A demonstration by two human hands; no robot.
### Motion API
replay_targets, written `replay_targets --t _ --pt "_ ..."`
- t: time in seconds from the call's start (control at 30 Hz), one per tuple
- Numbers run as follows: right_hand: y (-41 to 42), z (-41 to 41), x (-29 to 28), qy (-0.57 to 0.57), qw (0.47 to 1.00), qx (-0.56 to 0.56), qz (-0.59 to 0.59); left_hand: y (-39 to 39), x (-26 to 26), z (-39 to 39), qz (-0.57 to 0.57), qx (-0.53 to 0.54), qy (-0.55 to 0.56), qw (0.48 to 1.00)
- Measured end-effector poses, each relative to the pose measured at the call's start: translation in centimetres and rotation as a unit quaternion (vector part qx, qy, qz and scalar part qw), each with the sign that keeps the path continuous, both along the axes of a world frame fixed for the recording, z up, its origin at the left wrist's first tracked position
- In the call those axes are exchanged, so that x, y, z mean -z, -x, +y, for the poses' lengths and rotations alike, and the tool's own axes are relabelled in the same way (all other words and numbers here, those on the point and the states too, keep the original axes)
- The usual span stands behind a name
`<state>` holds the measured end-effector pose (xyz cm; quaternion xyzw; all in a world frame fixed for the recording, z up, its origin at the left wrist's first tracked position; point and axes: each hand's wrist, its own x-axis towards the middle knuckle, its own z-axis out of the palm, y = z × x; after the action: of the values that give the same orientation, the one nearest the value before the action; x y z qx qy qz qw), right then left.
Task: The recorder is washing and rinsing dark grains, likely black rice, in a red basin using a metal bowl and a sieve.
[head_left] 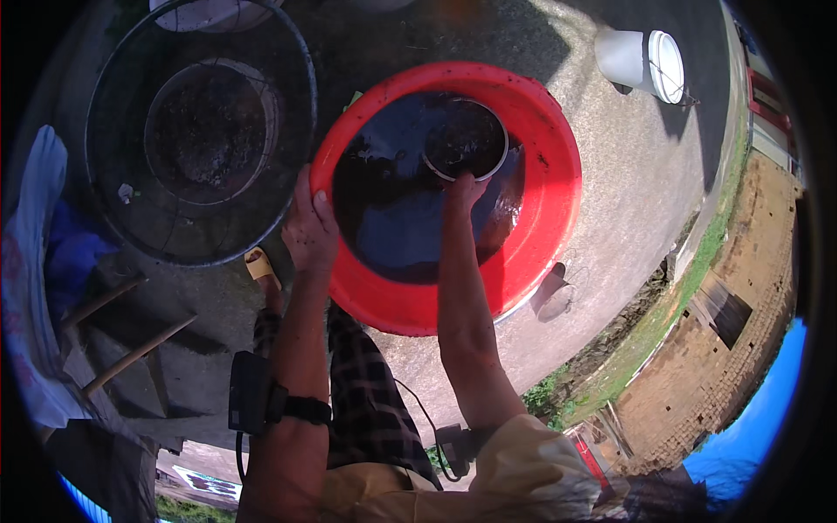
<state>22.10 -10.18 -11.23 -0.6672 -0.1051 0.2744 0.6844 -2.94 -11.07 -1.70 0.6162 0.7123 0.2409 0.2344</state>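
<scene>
A wide red plastic tub (549, 209) stands before me with dark, reflecting liquid (399, 216) in it. My left hand (310, 229) grips the tub's left rim, thumb on top. Inside the tub, my right hand (465, 191) holds the near edge of a round bowl or pail (505, 140) with a pale rim. Dark liquid or wet matter shows in that vessel; its lower part is hidden by the tub's liquid. The fingers of my right hand are partly hidden inside its rim.
Left of the tub, a wide thin hoop (312, 98) surrounds a round container (268, 111) with dark contents. A white bucket (621, 57) stands far right, a small pail (556, 301) nearer. Wooden poles (140, 353) jut out at lower left. My sandalled foot (261, 265) is beside the hoop.
</scene>
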Motion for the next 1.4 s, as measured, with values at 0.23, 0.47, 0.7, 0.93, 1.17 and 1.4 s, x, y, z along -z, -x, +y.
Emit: replay_targets --t 0.23,0.47,0.7,0.93,1.17,1.4 --pt "5.3 -1.0 -3.5 0.142 0.927 -0.117 0.326 -0.2 -0.6 0.2 -0.015 -0.004 -0.006 1.000" --pt "10.2 -2.2 -13.5 0.174 0.943 -0.068 0.277 0.0 -0.8 0.7 -0.015 0.001 -0.038 0.999" --pt "13.2 -0.5 -19.3 0.170 0.965 -0.055 0.194 -1.0 0.1 -0.1 -0.036 -0.017 0.019 0.999" --pt "18.5 3.5 -19.5 0.245 0.928 -0.281 0.010 -0.4 1.5 -1.3 -0.091 -0.030 0.005 0.995" --pt "23.1 10.1 -13.2 0.091 0.901 -0.385 -0.179 -0.1 0.1 -0.8 -0.147 -0.035 0.009 0.989" --pt "25.8 13.0 -15.9 0.063 0.789 -0.385 -0.475 -0.8 -0.4 -0.8 -0.145 -0.049 -0.026 0.988"
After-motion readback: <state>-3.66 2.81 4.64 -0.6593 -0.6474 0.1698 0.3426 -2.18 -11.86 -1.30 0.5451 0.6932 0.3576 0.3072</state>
